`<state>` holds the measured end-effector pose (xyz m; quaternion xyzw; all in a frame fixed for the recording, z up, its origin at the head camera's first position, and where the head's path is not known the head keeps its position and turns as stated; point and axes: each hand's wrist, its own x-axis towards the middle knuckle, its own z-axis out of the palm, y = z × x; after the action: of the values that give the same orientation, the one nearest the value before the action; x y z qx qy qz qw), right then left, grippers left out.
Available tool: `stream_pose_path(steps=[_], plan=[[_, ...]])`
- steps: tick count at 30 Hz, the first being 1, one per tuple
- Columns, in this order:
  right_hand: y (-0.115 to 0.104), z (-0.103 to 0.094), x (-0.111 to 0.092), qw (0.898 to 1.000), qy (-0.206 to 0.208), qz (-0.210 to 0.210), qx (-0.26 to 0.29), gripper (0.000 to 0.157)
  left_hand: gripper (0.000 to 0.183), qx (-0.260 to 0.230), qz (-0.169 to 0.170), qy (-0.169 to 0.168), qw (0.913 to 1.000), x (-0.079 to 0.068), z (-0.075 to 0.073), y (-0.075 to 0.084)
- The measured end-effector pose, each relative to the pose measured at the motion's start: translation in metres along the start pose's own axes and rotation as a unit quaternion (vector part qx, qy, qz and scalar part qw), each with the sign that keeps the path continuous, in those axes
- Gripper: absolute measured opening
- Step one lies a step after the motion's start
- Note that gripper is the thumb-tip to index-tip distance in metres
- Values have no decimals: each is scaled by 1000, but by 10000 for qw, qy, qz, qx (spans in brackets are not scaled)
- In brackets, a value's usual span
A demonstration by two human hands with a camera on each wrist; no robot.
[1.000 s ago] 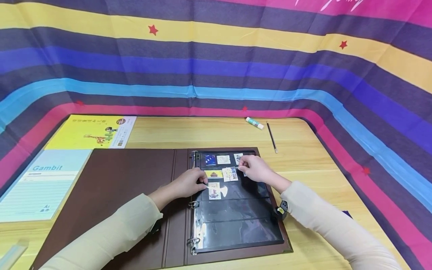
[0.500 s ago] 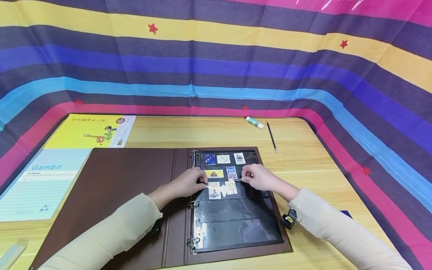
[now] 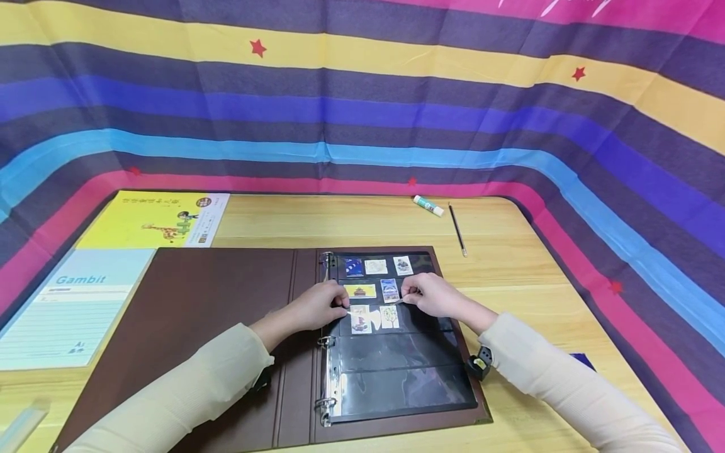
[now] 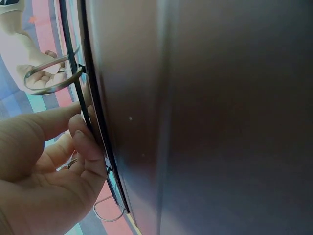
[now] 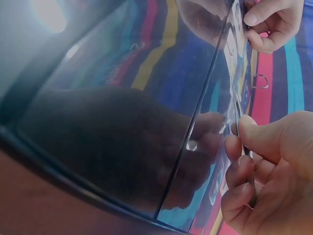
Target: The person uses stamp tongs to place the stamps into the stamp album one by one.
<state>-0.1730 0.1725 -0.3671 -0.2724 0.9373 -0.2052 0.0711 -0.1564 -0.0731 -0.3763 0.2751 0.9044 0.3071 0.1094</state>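
Note:
A brown ring binder [image 3: 226,327] lies open, with a black stock page [image 3: 396,352] of clear-fronted strip pockets on its right side. Several stamps fill the upper rows. My left hand [image 3: 317,306] is at the page's ring side, thumb and fingertip pinching the clear pocket film at the third row, beside a portrait-format stamp [image 3: 360,319]. My right hand [image 3: 432,294] holds slim metal tweezers [image 5: 238,115], their tips at the top of a tree-picture stamp [image 3: 389,316] in the third row. Just above it sits a blue stamp [image 3: 389,290].
A glue stick [image 3: 428,206] and a pencil [image 3: 457,229] lie behind the binder. At left are a yellow book [image 3: 153,220] and a lined Gambit pad [image 3: 73,308]. Metal rings [image 3: 325,343] stand along the page's inner edge. A striped cloth [image 3: 362,113] hangs behind the table.
My right hand has brought the tree-picture stamp down from over the second row to the third, then shifted slightly left with the tweezers at its top edge. My left hand stays put.

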Motion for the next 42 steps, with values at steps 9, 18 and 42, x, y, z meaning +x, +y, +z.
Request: stream_pose_path(steps=[9,18,42], plan=[[3,-3,-1,9998,112,-61,152,11,6,7,-26,-17,10000,0,-1,1],[24,-24,-23,9955,454,-9,836,4,12,-42,-23,-56,10000,0,-1,2],[132,-70,-208,9812,1184,1493,318,8,12,38,70,-53,10000,0,-1,-1]])
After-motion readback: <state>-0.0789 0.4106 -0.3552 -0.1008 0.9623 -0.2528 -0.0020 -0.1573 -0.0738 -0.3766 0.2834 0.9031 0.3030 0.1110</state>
